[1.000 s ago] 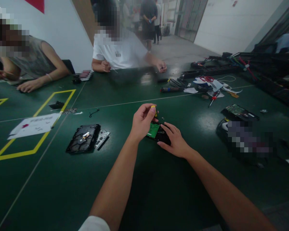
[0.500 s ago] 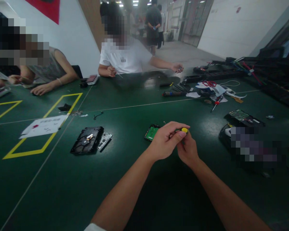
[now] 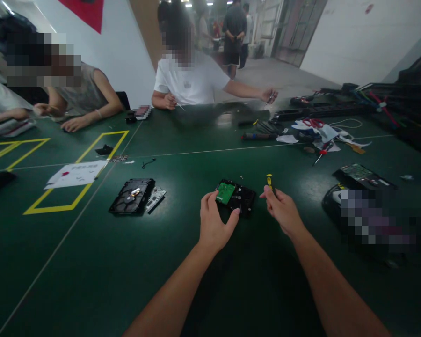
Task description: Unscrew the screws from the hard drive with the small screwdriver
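A black hard drive (image 3: pixel 247 199) with a green circuit board (image 3: pixel 226 192) lies on the green table in front of me. My left hand (image 3: pixel 215 220) is at its near left side, thumb and fingers spread apart; whether they press on it I cannot tell. To the right of the drive, my right hand (image 3: pixel 282 208) is closed around a small screwdriver (image 3: pixel 269 181) with a yellow-and-black handle, held upright with the yellow end on top. Its lower part is hidden by my fingers.
On the left lie another black drive casing (image 3: pixel 131 196), a loose circuit board (image 3: pixel 156 199) and a paper sheet (image 3: pixel 77 173). To the right are a drive with its board (image 3: pixel 363 175), a red-handled screwdriver (image 3: pixel 323 152) and cables. Co-workers sit across the table.
My hands have come apart: the left has moved down and opened beside the hard drive, the right has drawn away with the screwdriver. More of the drive shows. The view has shifted slightly.
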The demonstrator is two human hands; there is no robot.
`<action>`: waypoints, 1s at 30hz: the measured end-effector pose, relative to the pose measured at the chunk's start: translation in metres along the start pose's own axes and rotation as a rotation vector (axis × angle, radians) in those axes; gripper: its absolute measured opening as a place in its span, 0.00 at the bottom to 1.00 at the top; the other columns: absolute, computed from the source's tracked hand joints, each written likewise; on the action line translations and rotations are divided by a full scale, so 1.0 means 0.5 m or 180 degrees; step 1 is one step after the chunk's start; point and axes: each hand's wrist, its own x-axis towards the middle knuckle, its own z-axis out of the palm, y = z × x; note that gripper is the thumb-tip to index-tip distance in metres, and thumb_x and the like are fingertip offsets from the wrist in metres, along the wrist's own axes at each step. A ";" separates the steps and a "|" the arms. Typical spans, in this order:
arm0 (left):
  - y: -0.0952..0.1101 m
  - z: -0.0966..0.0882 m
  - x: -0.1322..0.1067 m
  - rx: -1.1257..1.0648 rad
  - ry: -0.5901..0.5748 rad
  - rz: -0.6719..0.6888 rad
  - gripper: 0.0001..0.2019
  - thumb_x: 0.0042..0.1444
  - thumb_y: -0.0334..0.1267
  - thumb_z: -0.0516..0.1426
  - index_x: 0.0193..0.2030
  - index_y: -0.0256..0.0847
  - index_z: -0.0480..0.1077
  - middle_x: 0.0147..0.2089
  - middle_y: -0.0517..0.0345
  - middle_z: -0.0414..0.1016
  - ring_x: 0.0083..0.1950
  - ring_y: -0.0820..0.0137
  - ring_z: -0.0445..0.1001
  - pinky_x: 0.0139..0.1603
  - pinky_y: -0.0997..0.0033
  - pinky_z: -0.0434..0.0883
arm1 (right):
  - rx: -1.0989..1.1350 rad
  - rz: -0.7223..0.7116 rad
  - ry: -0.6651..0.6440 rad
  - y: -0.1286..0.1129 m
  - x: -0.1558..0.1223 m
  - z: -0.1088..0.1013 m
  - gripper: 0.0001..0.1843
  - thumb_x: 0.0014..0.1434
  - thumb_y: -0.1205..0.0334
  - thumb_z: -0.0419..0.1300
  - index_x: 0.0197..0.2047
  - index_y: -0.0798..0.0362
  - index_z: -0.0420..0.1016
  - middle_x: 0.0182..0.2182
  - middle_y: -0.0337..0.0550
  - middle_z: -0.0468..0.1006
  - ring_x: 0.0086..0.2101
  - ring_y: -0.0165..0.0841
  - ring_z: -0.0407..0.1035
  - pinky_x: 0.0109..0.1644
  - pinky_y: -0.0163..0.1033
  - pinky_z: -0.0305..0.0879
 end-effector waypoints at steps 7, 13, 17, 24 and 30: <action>-0.004 -0.010 -0.003 0.0178 0.0255 0.0084 0.34 0.64 0.46 0.63 0.73 0.43 0.55 0.69 0.39 0.59 0.72 0.47 0.64 0.70 0.40 0.69 | 0.0344 0.0328 0.0044 0.018 0.011 -0.001 0.35 0.60 0.28 0.64 0.50 0.53 0.81 0.22 0.37 0.73 0.20 0.31 0.64 0.22 0.36 0.54; -0.010 0.002 -0.014 0.0343 0.0088 -0.0238 0.36 0.63 0.48 0.64 0.73 0.42 0.55 0.68 0.38 0.60 0.67 0.46 0.69 0.66 0.36 0.69 | 0.0583 0.0337 -0.0216 0.014 0.008 0.012 0.29 0.61 0.37 0.67 0.55 0.51 0.77 0.40 0.45 0.82 0.20 0.27 0.66 0.21 0.35 0.57; -0.001 0.003 -0.019 0.0297 -0.0047 -0.0295 0.36 0.64 0.48 0.63 0.74 0.43 0.54 0.68 0.38 0.60 0.61 0.50 0.73 0.63 0.37 0.71 | 0.0440 0.0364 -0.0353 0.012 0.007 0.008 0.27 0.62 0.36 0.66 0.51 0.51 0.76 0.34 0.43 0.81 0.19 0.27 0.65 0.21 0.35 0.55; 0.020 0.003 -0.028 0.0212 -0.0218 -0.0290 0.39 0.62 0.51 0.64 0.74 0.43 0.53 0.70 0.36 0.58 0.66 0.46 0.69 0.65 0.38 0.70 | -0.0264 0.0271 -0.0594 0.012 0.004 -0.008 0.23 0.68 0.37 0.61 0.46 0.50 0.76 0.30 0.40 0.81 0.20 0.30 0.70 0.27 0.37 0.63; 0.024 0.001 -0.026 0.0445 -0.0122 -0.0347 0.41 0.61 0.51 0.65 0.74 0.42 0.51 0.73 0.36 0.56 0.73 0.43 0.62 0.69 0.36 0.66 | -0.0022 0.0454 -0.1000 0.017 -0.010 0.024 0.17 0.69 0.44 0.62 0.45 0.50 0.73 0.47 0.50 0.86 0.20 0.26 0.70 0.25 0.36 0.62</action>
